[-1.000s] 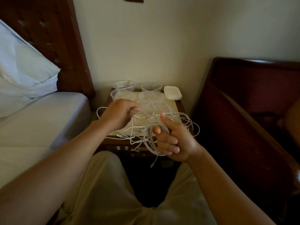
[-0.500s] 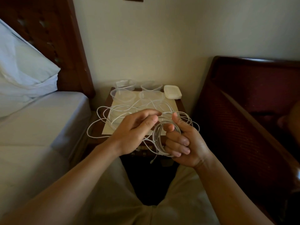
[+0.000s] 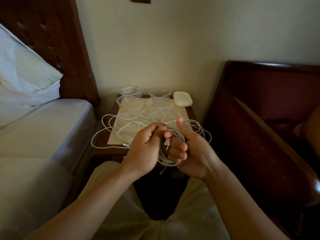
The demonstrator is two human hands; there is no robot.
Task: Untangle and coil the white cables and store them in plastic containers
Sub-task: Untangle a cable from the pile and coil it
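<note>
A tangle of loose white cables (image 3: 124, 123) sprawls over the small wooden nightstand (image 3: 189, 111) and spills off its left edge. My right hand (image 3: 192, 149) grips a coil of white cable (image 3: 167, 161) wound in several loops, thumb pointing up. My left hand (image 3: 147, 144) has its fingers curled against the top of that coil, pinching a strand there. Several clear plastic containers (image 3: 129, 102) stand at the back of the nightstand, with a stack of white lids (image 3: 182, 98) at the back right.
A bed (image 3: 39, 132) with a pale pillow (image 3: 26, 78) lies to the left against a dark headboard. A dark red upholstered chair (image 3: 270, 118) stands close on the right. My knees in light trousers sit just below the nightstand.
My left hand came back from the nightstand to the coil and closed its fingers on a strand. The coil in my right hand gained a loop and both hands dropped slightly.
</note>
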